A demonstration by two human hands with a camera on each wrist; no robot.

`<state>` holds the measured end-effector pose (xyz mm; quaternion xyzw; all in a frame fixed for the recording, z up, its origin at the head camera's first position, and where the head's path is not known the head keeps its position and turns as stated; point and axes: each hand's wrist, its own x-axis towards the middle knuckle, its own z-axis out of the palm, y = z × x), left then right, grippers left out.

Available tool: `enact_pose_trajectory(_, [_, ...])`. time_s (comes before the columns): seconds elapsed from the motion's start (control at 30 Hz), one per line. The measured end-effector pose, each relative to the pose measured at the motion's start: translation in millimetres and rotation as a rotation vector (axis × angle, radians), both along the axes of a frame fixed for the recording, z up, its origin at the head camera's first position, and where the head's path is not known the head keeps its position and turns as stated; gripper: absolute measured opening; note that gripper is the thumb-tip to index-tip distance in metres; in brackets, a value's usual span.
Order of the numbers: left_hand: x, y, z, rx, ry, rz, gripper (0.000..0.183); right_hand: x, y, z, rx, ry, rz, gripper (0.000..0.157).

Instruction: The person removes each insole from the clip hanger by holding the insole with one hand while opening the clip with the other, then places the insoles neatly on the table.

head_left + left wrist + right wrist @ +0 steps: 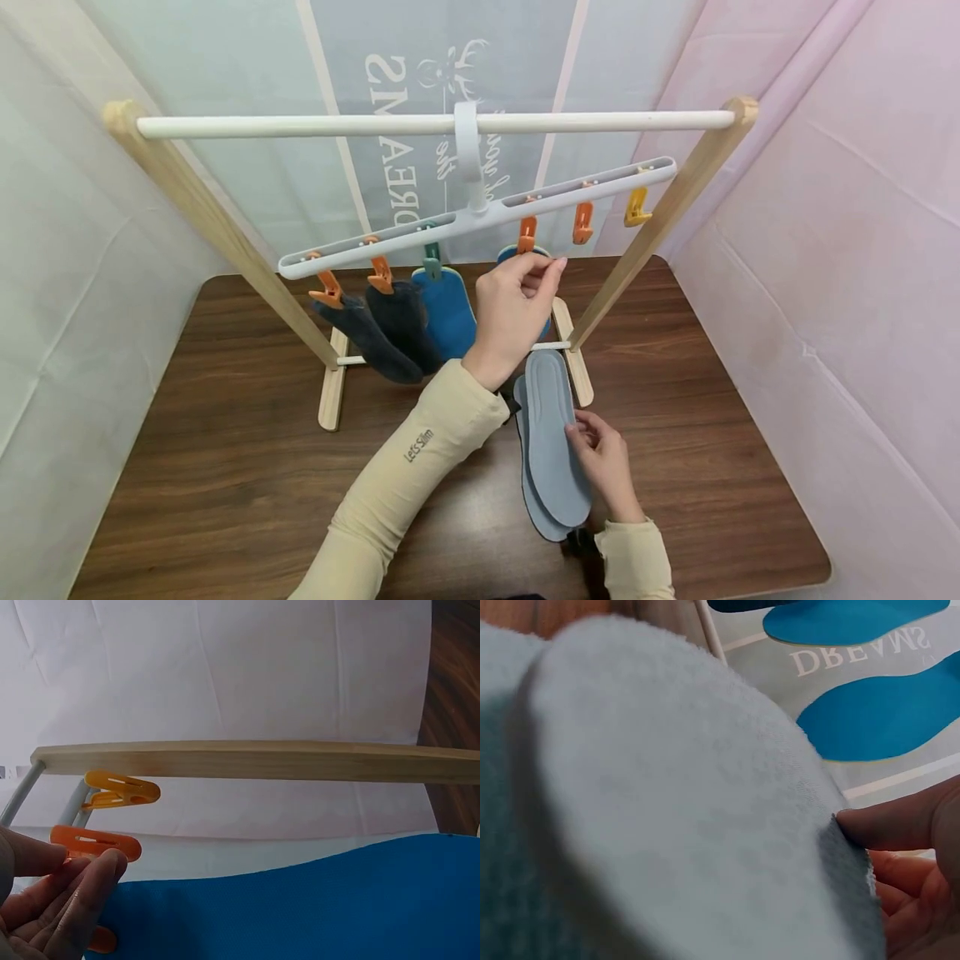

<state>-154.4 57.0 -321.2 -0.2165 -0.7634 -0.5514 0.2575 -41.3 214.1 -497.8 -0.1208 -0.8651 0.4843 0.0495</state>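
Fuzzy grey rounded insole (682, 772), edge pinched by right hand (606, 462); left hand (513, 304) bunched near orange plastic clip (582, 223), can't tell if gripping.

A dark brown wood-grain table (225, 467) with rounded corners carries everything, reaching past both sides of the drying rack (375, 126), its widest bare stretch in front of the rack. Directly on it stand the rack's 2 pale wooden feet: 1 left foot (330, 396) and 1 right foot (576, 375), joined by a low white rod (551, 345). Nearer the person than the rack, 2 grey insoles (558, 450) overlap above the tabletop; whether the lower touches it cannot be told.
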Motion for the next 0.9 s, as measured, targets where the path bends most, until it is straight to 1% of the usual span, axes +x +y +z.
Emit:
enact_pose_trajectory(0.17, [-2.3,-2,-1.4,0.005,0.004,0.026,0.019,0.3,0,-7.3,0.004,-0.011,0.009,0.024])
enact_pose_trajectory(0.43, [-4.4,-8,-3.9,0.016,-0.017,0.051,0.02,4.0,0,-17.5,-0.011,-0.047,0.026,0.027])
enact_pose_trajectory(0.6, [-4.5,-11,-6.4,0.012,-0.029,0.06,0.021,6.2,-1,-23.1,-0.035,-0.054,0.027,0.031])
enact_pose_trajectory(0.7, [-4.6,-12,-8.1,0.011,-0.037,0.058,0.021,7.6,-1,-26.7,-0.041,-0.074,0.03,0.032])
enact_pose_trajectory(0.8, [-4.5,-13,-9.8,0.019,-0.041,0.049,0.021,8.3,-1,-29.7,-0.028,-0.091,0.023,0.033])
enact_pose_trajectory(0.9, [-4.7,-14,-11.9,0.029,-0.041,0.045,0.021,9.5,-2,-31.1,0.048,-0.065,0.033,0.032])
